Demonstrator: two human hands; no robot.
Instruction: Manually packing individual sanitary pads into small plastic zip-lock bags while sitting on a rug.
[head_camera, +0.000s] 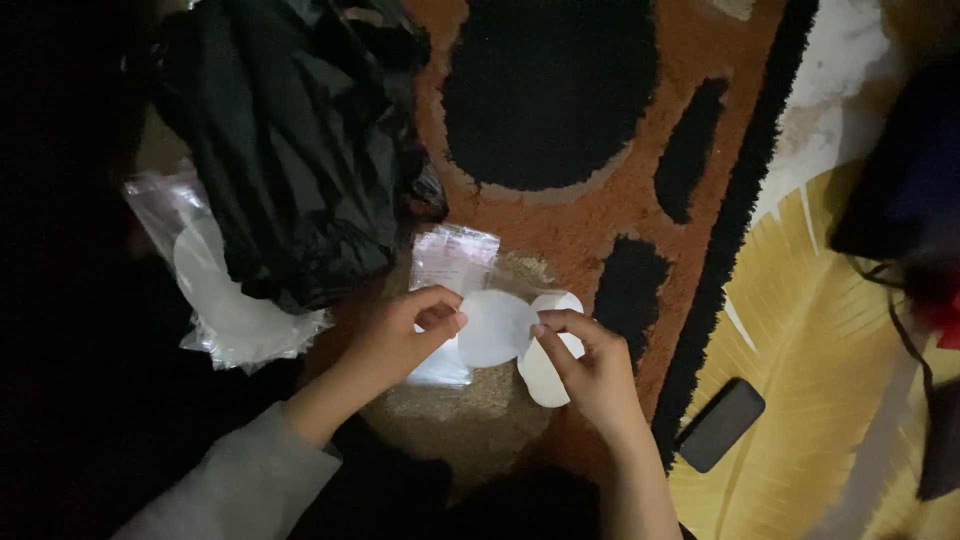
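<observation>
Orange-black patterned rug (610, 215) under black plastic bag (290, 150)

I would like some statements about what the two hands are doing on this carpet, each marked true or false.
1. Both hands hold the same white round pad. True: the left hand pinches its left edge and the right hand its right edge.
2. A second white pad lies under the right hand. True.
3. The dark phone is in the right hand. False: it lies on the carpet, to the right of that hand, untouched.
4. The small clear plastic bag sits on top of the black plastic bag. False: it lies on the carpet beside it, just behind the left hand.
5. The person's left arm is bare. False: it wears a grey sleeve.
</observation>
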